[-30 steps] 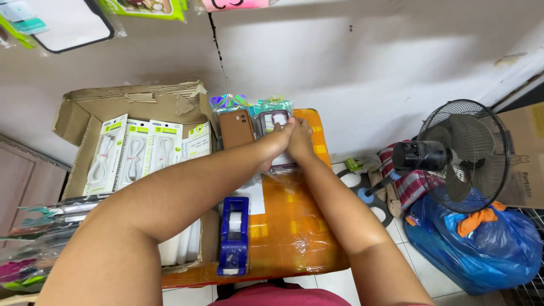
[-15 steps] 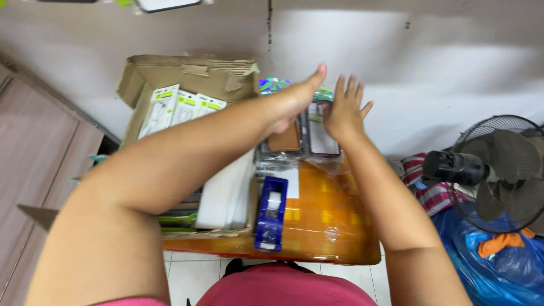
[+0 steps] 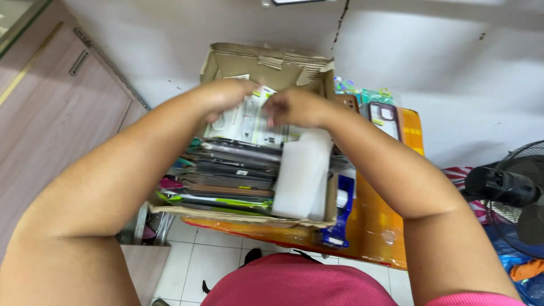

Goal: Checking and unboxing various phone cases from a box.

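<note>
- Orange table (image 3: 391, 226) against a grey wall carries the cardboard box (image 3: 266, 62).
- Both hands, left hand (image 3: 226, 96) and right hand (image 3: 294, 107), reach inside that box, fingers pinching white accessory packets (image 3: 249, 122) upright, apparently for thumbing through.

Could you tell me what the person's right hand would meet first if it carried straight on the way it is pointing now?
The right hand points left, toward the left hand over the white packets in the cardboard box. It would probably meet the left hand's fingers first, though depth is unclear.
</note>
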